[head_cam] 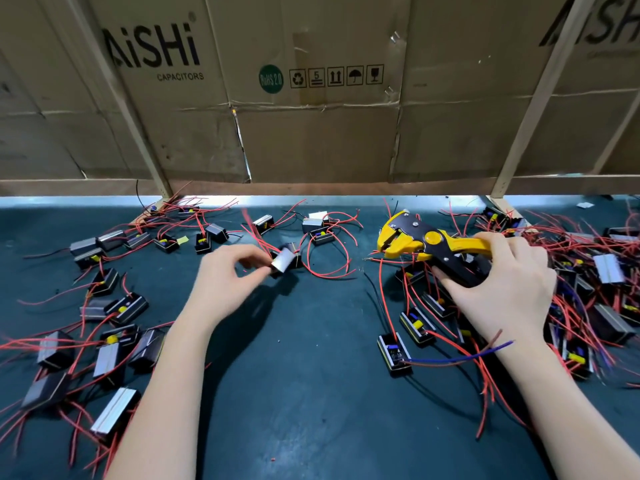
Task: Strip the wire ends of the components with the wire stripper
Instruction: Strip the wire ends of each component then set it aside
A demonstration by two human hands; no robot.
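Between strips, by the look of it. Left hand (230,271) pinching a component (285,260) by its case, red leads (329,251) trailing toward the right hand. Right hand (502,285) wrapped on the wire stripper (429,242) handles, head pointing at the left hand, nothing visibly in it. Next: feed a lead end in, squeeze. More components strewn on the bench (311,375) outboard of both hands.

Both bare forearms reach forward from the lower edge of the view. The left hand (230,271) is raised, thumb and curled fingers pinching a component at their tips. The right hand (502,289) lies palm down, its fingers and thumb wrapped round the handles of the wire stripper.
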